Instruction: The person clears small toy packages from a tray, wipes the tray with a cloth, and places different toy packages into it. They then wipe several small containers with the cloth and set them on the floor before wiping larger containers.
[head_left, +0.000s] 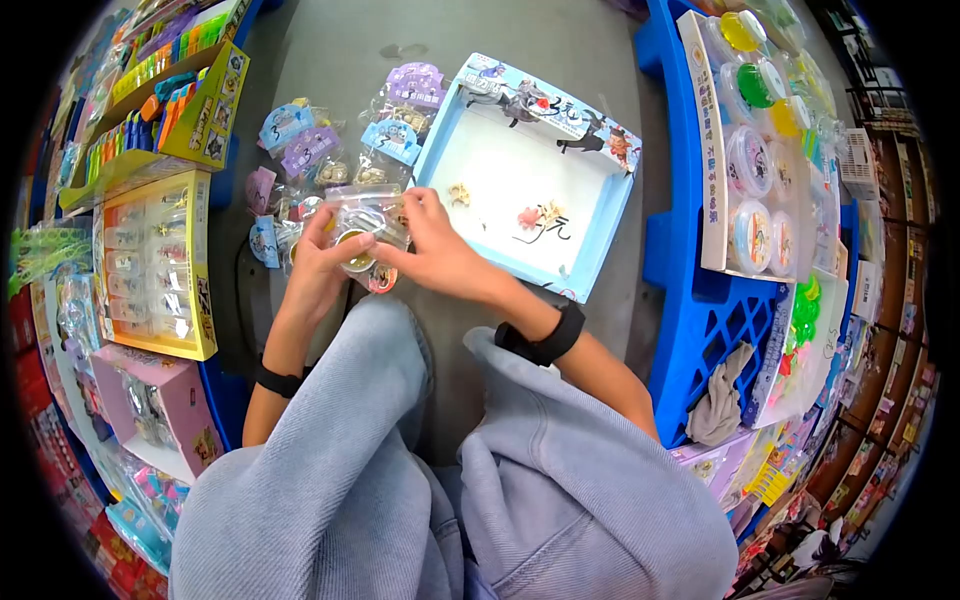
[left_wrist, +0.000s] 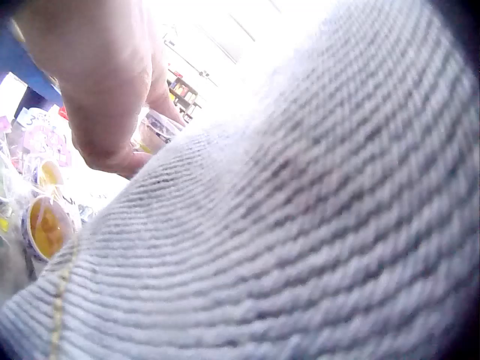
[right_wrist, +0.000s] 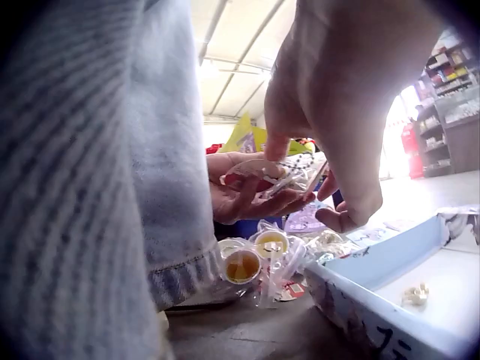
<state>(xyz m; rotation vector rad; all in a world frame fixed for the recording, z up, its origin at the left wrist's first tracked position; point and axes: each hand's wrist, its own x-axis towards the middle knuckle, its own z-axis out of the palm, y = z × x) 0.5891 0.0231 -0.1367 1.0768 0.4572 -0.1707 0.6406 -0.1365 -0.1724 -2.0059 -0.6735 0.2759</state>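
A clear plastic packet (head_left: 368, 215) with small items and a beaded chain inside is held between both hands above the knees. The left hand (head_left: 318, 262) grips its left side, fingers curled beneath it in the right wrist view. The right hand (head_left: 436, 248) holds the packet's right edge in the head view, its thumb laid across the front. Beyond the hands lie bagged items with purple cards (head_left: 311, 150) and blue cards (head_left: 392, 141). Trouser cloth (left_wrist: 300, 195) covers much of the left wrist view, where the left hand (left_wrist: 112, 90) shows at the upper left.
A light-blue box (head_left: 600, 235) with a white inside (head_left: 500, 170) stands to the right of the packets, a few small pieces in it. Blue pallets (head_left: 668, 245) with boxed goods flank the floor on the right. Display boxes (head_left: 205, 265) line the left.
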